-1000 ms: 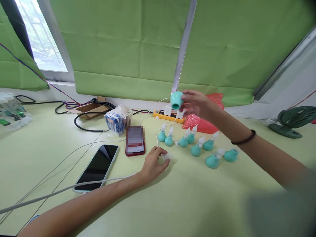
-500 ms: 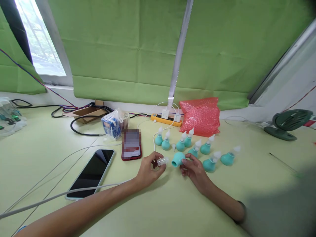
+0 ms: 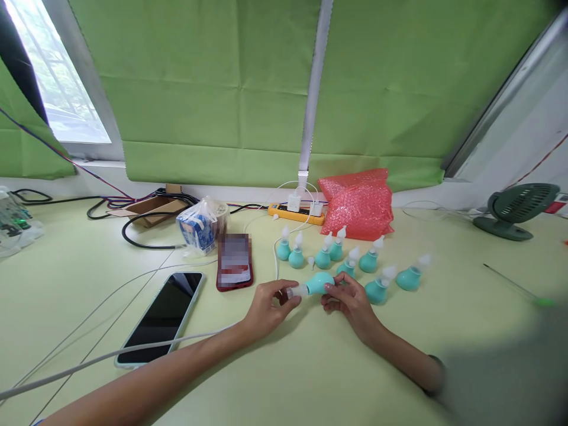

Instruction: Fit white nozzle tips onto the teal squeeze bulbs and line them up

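Observation:
My left hand pinches a clear plastic tube piece between thumb and fingers. In my right hand is a turquoise rubber bulb, lying on its side with its neck toward the left. The tube's end meets the bulb's neck; how deep it sits inside I cannot tell. Behind my hands stand several turquoise bulbs fitted with clear collars and white pointed tips, such as one bulb at the back and another bulb by my right hand. A loose white tip lies among them.
A red-cased phone and a larger dark-screened phone lie to the left, with a white cable across the larger one. Farther back are a bagged blue box, an orange power strip and red bubble wrap. A green fan and screwdriver are right.
The clear tube and the turquoise bulb were apart with a gap between them; now the tube's end meets the bulb's neck. The view has shifted slightly.

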Demonstrator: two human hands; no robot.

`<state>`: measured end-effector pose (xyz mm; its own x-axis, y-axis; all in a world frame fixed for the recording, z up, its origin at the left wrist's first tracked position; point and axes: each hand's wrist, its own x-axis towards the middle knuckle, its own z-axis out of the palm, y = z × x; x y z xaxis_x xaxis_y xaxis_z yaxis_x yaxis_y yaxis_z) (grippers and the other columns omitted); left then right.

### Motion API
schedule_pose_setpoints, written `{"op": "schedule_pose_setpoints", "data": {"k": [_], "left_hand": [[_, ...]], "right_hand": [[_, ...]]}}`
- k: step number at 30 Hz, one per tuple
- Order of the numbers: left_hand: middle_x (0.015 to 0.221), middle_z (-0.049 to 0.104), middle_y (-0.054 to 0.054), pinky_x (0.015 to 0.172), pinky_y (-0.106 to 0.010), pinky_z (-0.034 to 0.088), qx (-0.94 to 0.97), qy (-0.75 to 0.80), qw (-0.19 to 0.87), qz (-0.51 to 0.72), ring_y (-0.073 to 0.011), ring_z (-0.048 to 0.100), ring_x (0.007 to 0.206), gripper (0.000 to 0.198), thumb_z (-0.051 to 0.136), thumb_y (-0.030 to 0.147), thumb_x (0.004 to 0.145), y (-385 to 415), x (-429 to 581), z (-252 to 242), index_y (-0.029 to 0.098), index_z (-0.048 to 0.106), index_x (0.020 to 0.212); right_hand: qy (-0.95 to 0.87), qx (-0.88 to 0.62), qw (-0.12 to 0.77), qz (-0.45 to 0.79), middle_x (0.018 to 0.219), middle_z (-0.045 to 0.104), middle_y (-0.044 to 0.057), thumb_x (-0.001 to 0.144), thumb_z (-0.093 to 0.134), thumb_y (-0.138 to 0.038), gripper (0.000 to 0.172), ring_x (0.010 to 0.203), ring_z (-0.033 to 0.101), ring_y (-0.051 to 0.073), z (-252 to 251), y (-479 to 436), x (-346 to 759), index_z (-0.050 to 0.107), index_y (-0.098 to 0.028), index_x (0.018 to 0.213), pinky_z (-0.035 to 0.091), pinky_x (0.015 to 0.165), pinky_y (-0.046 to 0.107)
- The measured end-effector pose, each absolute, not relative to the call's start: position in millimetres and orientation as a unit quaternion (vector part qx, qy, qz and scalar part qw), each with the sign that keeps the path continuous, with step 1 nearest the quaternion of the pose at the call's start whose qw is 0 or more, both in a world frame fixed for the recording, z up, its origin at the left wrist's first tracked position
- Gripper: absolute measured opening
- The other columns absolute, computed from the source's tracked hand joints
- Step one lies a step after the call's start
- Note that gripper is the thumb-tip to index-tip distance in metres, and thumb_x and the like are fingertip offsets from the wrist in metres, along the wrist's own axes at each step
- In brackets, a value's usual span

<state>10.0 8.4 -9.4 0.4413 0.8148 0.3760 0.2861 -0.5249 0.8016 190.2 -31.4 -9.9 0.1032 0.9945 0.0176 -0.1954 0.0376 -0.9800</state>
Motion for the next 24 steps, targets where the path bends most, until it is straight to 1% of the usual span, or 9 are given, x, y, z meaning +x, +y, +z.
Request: {"op": "schedule_pose_setpoints", "data": {"k": [2, 5, 7, 9, 12, 14, 16, 22, 24], "left_hand": [[0.07, 0.06, -0.004, 0.058, -0.023, 0.043, 0.774, 0.354, 0.354, 0.388, -0.0123, 0.053, 0.062, 0.03, 0.052, 0.033, 0.069, 8.1, 9.6, -8.7, 0.013, 0.059, 0.09], [0.073, 0.059, -0.005, 0.06, -0.023, 0.043, 0.758, 0.344, 0.404, 0.379, -0.0129, 0.052, 0.065, 0.03, 0.053, 0.033, 0.069, 9.5, 9.4, -8.2, 0.012, 0.06, 0.089], [0.069, 0.057, -0.004, 0.056, -0.022, 0.042, 0.732, 0.329, 0.473, 0.363, -0.0115, 0.05, 0.061, 0.029, 0.055, 0.032, 0.067, 12.3, 9.6, -7.8, 0.012, 0.06, 0.088], [0.061, 0.053, -0.002, 0.048, -0.021, 0.039, 0.695, 0.305, 0.561, 0.33, -0.0087, 0.046, 0.052, 0.03, 0.056, 0.031, 0.066, 16.2, 9.5, -6.7, 0.01, 0.059, 0.087], [0.051, 0.048, 0.0, 0.042, -0.02, 0.034, 0.652, 0.283, 0.649, 0.272, -0.0058, 0.04, 0.042, 0.03, 0.06, 0.029, 0.063, 22.0, 8.4, -4.1, 0.008, 0.06, 0.083], [0.048, 0.047, 0.0, 0.041, -0.02, 0.033, 0.631, 0.286, 0.676, 0.25, -0.0057, 0.04, 0.04, 0.03, 0.062, 0.027, 0.06, 24.5, 7.5, -3.0, 0.006, 0.06, 0.082], [0.045, 0.047, 0.0, 0.04, -0.021, 0.033, 0.608, 0.29, 0.698, 0.242, -0.0063, 0.04, 0.038, 0.031, 0.064, 0.026, 0.059, 25.7, 7.3, -3.3, 0.005, 0.06, 0.081], [0.051, 0.05, -0.003, 0.044, -0.025, 0.04, 0.555, 0.279, 0.734, 0.273, -0.0098, 0.046, 0.045, 0.032, 0.065, 0.026, 0.058, 25.1, 8.9, -7.3, 0.004, 0.06, 0.08], [0.054, 0.05, -0.004, 0.045, -0.026, 0.041, 0.544, 0.277, 0.741, 0.279, -0.0104, 0.047, 0.047, 0.031, 0.065, 0.027, 0.059, 25.7, 8.6, -7.4, 0.004, 0.06, 0.08]], "right_hand": [[-0.437, -0.46, 0.572, 0.52, 0.056, 0.054, -0.003, 0.062, 0.063, -0.032, 0.027, 0.052, 0.054, 0.012, -9.1, -31.1, 191.9, 0.041, -0.019, 0.071, 0.045, 0.049, 0.025], [-0.469, -0.454, 0.54, 0.531, 0.056, 0.054, -0.003, 0.062, 0.063, -0.032, 0.036, 0.049, 0.053, 0.011, -7.8, -30.8, 195.5, 0.044, -0.02, 0.09, 0.045, 0.045, 0.025], [-0.503, -0.449, 0.51, 0.534, 0.058, 0.054, -0.003, 0.062, 0.062, -0.032, 0.041, 0.048, 0.053, 0.012, -7.8, -30.6, 198.7, 0.045, -0.019, 0.098, 0.045, 0.044, 0.025], [-0.541, -0.449, 0.488, 0.517, 0.059, 0.055, -0.001, 0.063, 0.062, -0.031, 0.041, 0.05, 0.053, 0.012, -9.4, -30.5, 202.4, 0.049, -0.017, 0.099, 0.047, 0.045, 0.026], [-0.601, -0.468, 0.474, 0.441, 0.069, 0.058, 0.001, 0.059, 0.065, -0.026, 0.043, 0.056, 0.054, 0.012, -13.6, -30.6, 207.9, 0.053, -0.017, 0.1, 0.05, 0.051, 0.027], [-0.645, -0.479, 0.468, 0.369, 0.08, 0.06, 0.003, 0.057, 0.066, -0.025, 0.042, 0.063, 0.056, 0.013, -16.3, -30.9, 210.6, 0.056, -0.018, 0.098, 0.051, 0.056, 0.027], [-0.688, -0.472, 0.467, 0.293, 0.085, 0.061, 0.004, 0.057, 0.066, -0.024, 0.041, 0.068, 0.057, 0.014, -17.9, -31.3, 212.0, 0.058, -0.019, 0.097, 0.051, 0.058, 0.026], [-0.772, -0.415, 0.466, 0.121, 0.081, 0.064, 0.003, 0.06, 0.065, -0.023, 0.042, 0.061, 0.058, 0.012, -15.8, -32.2, 212.7, 0.056, -0.02, 0.101, 0.05, 0.053, 0.022], [-0.792, -0.395, 0.46, 0.076, 0.082, 0.064, 0.004, 0.061, 0.065, -0.023, 0.042, 0.062, 0.059, 0.013, -14.2, -32.6, 213.0, 0.055, -0.021, 0.102, 0.05, 0.055, 0.023]]}}
